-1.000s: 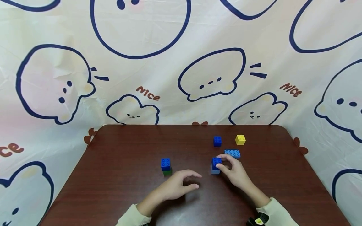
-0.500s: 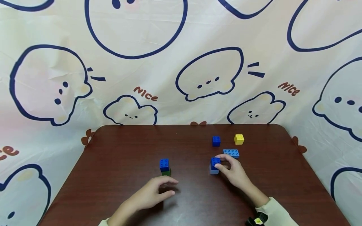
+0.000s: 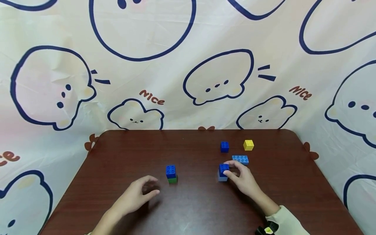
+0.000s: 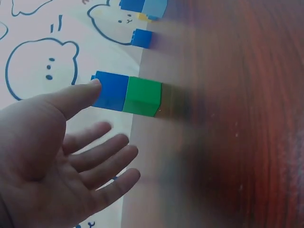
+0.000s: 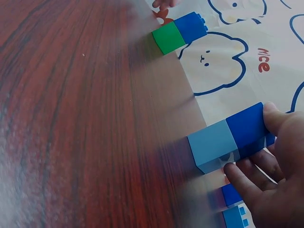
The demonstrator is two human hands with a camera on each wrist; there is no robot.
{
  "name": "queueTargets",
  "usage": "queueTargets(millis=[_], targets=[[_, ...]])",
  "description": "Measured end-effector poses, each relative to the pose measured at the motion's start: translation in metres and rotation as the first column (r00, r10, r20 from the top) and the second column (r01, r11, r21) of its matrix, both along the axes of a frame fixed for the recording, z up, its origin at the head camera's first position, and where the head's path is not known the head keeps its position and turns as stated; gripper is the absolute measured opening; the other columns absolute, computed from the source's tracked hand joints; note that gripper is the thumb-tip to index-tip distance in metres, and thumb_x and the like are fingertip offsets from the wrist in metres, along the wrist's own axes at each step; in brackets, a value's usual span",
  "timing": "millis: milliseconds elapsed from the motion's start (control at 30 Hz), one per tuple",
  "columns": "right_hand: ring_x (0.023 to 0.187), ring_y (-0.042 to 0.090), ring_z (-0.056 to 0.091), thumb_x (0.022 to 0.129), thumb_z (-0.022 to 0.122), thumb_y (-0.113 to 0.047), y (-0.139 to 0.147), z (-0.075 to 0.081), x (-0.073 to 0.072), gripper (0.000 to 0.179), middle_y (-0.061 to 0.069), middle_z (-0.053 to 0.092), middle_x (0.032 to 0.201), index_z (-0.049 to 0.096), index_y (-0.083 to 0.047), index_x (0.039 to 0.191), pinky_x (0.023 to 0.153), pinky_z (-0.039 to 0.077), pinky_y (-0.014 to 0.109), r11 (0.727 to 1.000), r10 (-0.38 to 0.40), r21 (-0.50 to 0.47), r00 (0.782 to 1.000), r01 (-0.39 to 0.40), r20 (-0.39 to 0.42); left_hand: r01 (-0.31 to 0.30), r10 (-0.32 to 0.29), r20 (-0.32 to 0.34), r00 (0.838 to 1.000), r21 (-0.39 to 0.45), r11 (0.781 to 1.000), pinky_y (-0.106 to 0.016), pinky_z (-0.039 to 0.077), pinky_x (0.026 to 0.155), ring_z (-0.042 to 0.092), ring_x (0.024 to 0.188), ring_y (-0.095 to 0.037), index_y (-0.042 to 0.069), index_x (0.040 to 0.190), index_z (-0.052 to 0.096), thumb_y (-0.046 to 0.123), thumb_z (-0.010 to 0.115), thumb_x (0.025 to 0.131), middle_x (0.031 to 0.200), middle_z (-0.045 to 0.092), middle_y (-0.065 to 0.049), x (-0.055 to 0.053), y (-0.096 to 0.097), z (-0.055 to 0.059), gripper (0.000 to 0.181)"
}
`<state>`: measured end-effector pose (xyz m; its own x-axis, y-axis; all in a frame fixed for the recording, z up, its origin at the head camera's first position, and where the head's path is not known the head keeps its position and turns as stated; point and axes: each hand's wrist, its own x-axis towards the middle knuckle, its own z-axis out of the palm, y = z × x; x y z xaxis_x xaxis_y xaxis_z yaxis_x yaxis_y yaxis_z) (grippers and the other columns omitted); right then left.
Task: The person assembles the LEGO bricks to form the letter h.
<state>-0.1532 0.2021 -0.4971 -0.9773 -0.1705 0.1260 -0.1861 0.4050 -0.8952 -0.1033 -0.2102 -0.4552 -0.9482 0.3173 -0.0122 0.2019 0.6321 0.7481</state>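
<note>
On the right side of the table, my right hand (image 3: pixel 242 179) pinches a dark blue building block (image 5: pixel 247 128) that sits on top of a light blue block (image 5: pixel 213 145). To the left stands another stack, a dark blue block (image 3: pixel 170 171) over a green block (image 3: pixel 172 180). My left hand (image 3: pixel 135 195) is just left of that stack, thumb and fingers spread apart and holding nothing. In the left wrist view the thumb overlaps the upper blue block (image 4: pixel 111 91), beside the green block (image 4: pixel 143 96).
Behind the right hand lies a wide light blue block (image 3: pixel 240 159). Farther back are a single dark blue block (image 3: pixel 224 147) and a yellow block (image 3: pixel 248 145). The brown table (image 3: pixel 199 209) ends at a cartoon-printed cloth (image 3: pixel 176 107).
My left hand has moved left across the front of the blue-and-green stack to its left side. The right hand keeps its hold on the blue block.
</note>
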Motion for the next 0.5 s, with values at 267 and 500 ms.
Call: queueTargets(millis=[267,500], targets=[[0.107,0.022,0.063,0.098,0.07,-0.025,0.0,-0.001,0.0,0.03,0.006,0.068,0.117,0.066,-0.01,0.123,0.087,0.056,0.027,1.0,0.009,-0.012,1.0,-0.009,0.0,-0.113,0.114,-0.02,0.993,0.023,0.993,-0.045,0.055,0.092,0.06,0.121,-0.032,0.003,0.147,0.046,0.024,0.083,0.088,0.138,0.057,-0.019,-0.013,0.005,-0.004,0.072],[0.108,0.024,0.063,0.097,0.071,-0.024,0.0,-0.001,0.0,0.03,0.007,0.068,0.117,0.066,-0.009,0.123,0.088,0.056,0.028,1.0,0.008,-0.008,1.0,-0.008,-0.003,-0.066,0.074,-0.052,0.996,0.144,0.987,-0.046,0.053,0.096,0.057,0.126,-0.039,0.002,0.149,0.044,0.018,0.084,0.086,0.145,0.053,-0.022,-0.025,0.01,-0.012,0.076]])
